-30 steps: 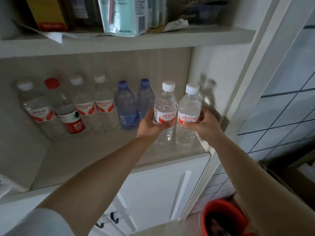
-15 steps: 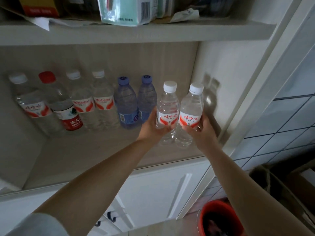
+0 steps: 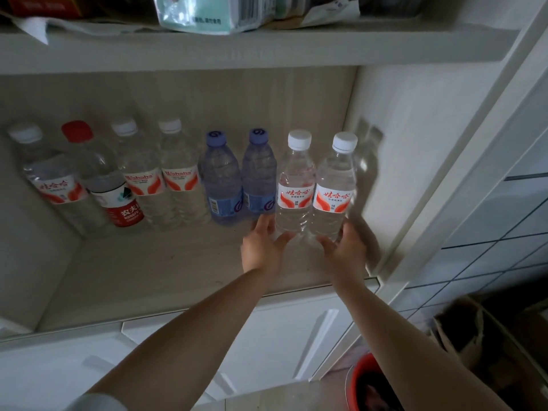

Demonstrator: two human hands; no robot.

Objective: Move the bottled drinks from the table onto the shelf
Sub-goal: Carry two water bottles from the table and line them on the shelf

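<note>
**2 water bottles set at the right end of the shelf row**

The left hand (image 3: 262, 247) and the right hand (image 3: 345, 249) reach into the shelf (image 3: 166, 271), each at the base of 1 clear bottle. The left hand's fingers (image 3: 264, 225) are curled round the lower part of the left white-capped bottle (image 3: 295, 185), thumb across its front. The right hand's fingers (image 3: 326, 243) are wrapped on the base of the right white-capped bottle (image 3: 335, 188). Both bottles are upright, side by side and touching; whether their bases rest fully on the shelf board cannot be told, as the hands hide them.

They stand at the right end of a row of 8. To their left, just beside them, are 2 blue bottles (image 3: 222, 179) with blue caps, then 2 clear bottles with red-and-white labels (image 3: 161, 176), a red-capped bottle (image 3: 109, 188), and a white-capped bottle (image 3: 49, 179) at the far left near the side wall.

Above, the upper shelf (image 3: 267, 51) carries a pale green carton (image 3: 201, 13). Below the shelf are white cabinet doors (image 3: 281, 345). At the lower right are a red bucket (image 3: 360, 378) and a cardboard box (image 3: 462, 333).
</note>
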